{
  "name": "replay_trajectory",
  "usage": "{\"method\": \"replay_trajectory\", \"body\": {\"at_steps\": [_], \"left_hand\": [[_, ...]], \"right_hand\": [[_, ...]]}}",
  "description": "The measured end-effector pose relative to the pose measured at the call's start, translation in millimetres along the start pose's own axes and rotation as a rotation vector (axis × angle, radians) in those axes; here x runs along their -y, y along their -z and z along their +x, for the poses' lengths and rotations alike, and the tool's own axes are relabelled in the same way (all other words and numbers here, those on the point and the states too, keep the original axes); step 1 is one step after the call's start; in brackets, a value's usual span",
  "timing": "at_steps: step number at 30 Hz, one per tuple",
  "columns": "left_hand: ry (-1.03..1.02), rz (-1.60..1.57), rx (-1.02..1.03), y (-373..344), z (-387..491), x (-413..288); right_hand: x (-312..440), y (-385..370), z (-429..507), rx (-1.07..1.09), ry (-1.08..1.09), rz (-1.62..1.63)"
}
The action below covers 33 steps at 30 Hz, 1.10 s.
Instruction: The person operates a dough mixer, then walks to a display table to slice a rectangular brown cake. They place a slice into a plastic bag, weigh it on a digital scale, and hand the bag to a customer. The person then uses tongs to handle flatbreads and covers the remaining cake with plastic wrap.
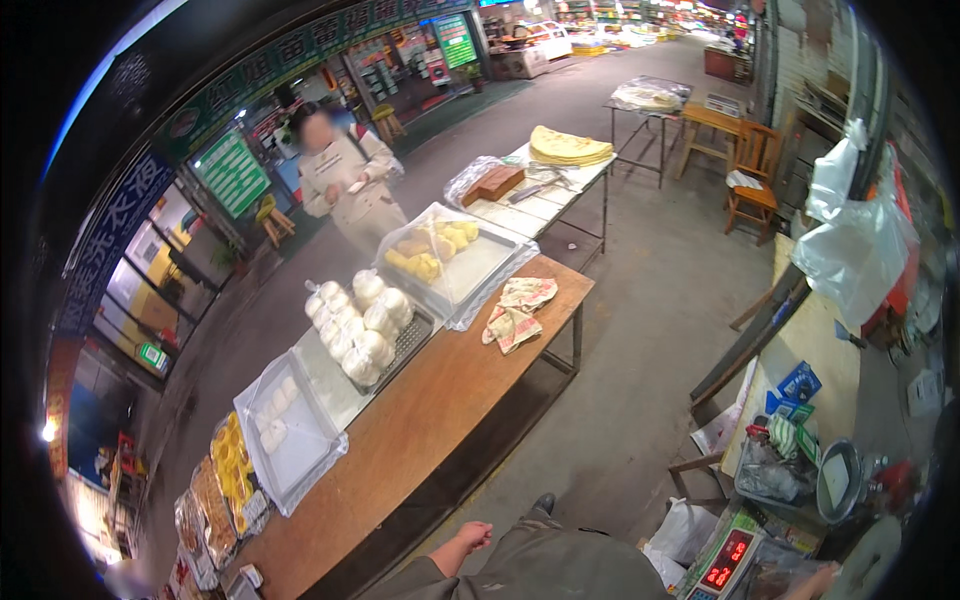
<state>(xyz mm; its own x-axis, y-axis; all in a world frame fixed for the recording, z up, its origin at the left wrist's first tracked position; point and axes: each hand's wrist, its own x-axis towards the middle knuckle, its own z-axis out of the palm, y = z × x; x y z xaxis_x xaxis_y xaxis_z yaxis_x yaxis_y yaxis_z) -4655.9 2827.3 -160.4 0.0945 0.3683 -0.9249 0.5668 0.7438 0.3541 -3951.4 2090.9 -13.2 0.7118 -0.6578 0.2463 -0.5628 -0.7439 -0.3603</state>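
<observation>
My left hand hangs between the wooden table and my body, its fingers curled with nothing visible in them. At the lower right edge, my right hand is partly visible beside clear plastic bags and a digital scale with a lit red display; its grip is unclear. On the wooden table, bagged white buns stand on a perforated tray. A plastic-covered tray holds a few white pieces, and another holds yellow buns. A patterned cloth lies near the table's far right corner.
A person stands across the tables. Stacked flatbreads, a brown block of food and a knife lie on the white table. A wooden chair stands farther back. At right, a counter holds a metal bowl and a plastic basin.
</observation>
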Motion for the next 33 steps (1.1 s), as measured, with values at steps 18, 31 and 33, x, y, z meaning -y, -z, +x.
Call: {"method": "replay_trajectory", "body": {"at_steps": [18, 31, 33], "left_hand": [[-0.829, 0.316, 0.334, -49.1, -30.5, -307.2], [-1.225, -0.086, 0.344, 11.4, -175.4, -455.7], [-1.155, -0.103, 0.142, 28.3, -148.5, -462.1]], "right_hand": [[385.8, 256.8, -371.6, 0.833, 0.327, 1.195], [629.5, 218.3, -775.7, 1.988, 0.716, 0.896], [650.6, 192.9, -835.9, 2.216, 0.632, 0.839]]}}
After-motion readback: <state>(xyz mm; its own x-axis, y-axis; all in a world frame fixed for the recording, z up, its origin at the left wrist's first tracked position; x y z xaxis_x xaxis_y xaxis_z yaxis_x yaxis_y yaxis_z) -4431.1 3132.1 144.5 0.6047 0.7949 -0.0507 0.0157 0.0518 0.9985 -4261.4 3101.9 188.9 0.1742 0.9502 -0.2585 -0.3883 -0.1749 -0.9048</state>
